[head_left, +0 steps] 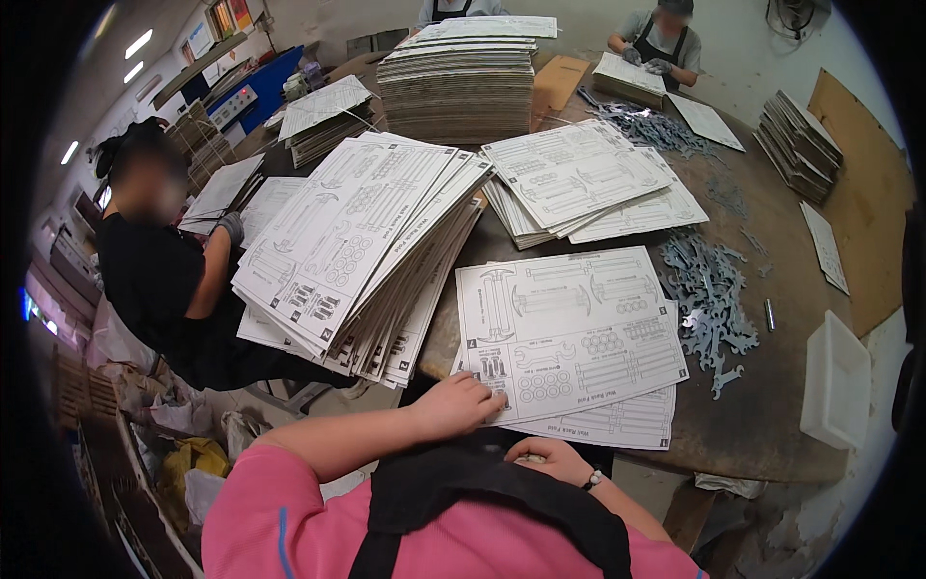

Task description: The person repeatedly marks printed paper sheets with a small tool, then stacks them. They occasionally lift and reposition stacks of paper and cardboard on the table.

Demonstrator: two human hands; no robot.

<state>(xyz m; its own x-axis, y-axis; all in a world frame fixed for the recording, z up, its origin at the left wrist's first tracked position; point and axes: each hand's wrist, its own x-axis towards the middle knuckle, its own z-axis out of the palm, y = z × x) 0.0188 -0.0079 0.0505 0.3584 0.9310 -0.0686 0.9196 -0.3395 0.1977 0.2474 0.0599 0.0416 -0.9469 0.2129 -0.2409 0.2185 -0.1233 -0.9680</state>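
A white printed board with line drawings of hardware lies in front of me at the table's near edge. Under it, a second printed board sticks out at the front and right. My left hand rests on the top board's lower left corner, fingers stretched out. Just below the boards, close to my apron, is my right hand. Its fingers are curled in, and a small pale bit shows at them that I cannot identify. Right of the boards spreads a heap of small metal open-ended wrenches.
A tall slanting stack of printed boards stands to the left, another stack ahead. A white plastic bin and a short metal rod are at right. Co-workers sit at left and far right.
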